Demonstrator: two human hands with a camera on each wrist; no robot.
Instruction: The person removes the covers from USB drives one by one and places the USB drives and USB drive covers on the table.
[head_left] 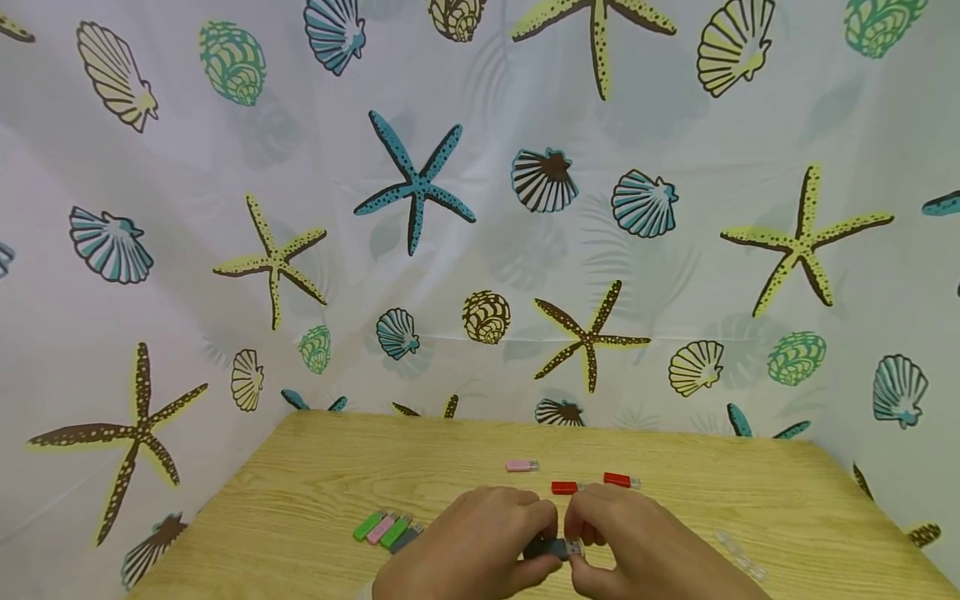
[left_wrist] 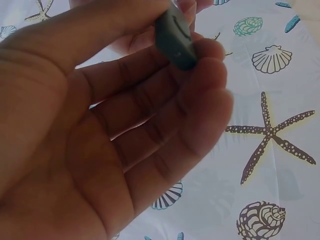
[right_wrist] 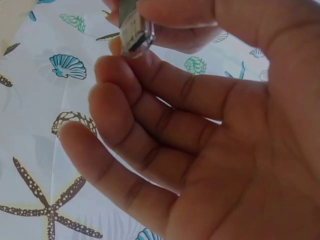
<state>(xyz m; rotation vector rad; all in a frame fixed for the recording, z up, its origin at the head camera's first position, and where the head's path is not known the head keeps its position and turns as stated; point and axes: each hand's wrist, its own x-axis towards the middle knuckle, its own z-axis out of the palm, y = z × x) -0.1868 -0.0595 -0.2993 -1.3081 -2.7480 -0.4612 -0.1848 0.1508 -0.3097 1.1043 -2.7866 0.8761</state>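
A dark grey USB stick (head_left: pixel 553 547) is held between both hands just above the near edge of the wooden table (head_left: pixel 300 492). My left hand (head_left: pixel 542 540) pinches its grey body (left_wrist: pixel 175 37) between thumb and forefinger. My right hand (head_left: pixel 579 543) pinches the other end, where a metal plug under a clear cap (right_wrist: pixel 135 32) shows. The remaining fingers of both hands are loosely spread below the stick.
A row of green, pink, green and grey sticks (head_left: pixel 386 529) lies left of the hands. A pink stick (head_left: pixel 521 466) and two red ones (head_left: pixel 564 487) (head_left: pixel 621 480) lie behind them. Clear caps (head_left: pixel 738 552) lie at the right. A seashell-print curtain (head_left: pixel 420 183) surrounds the table.
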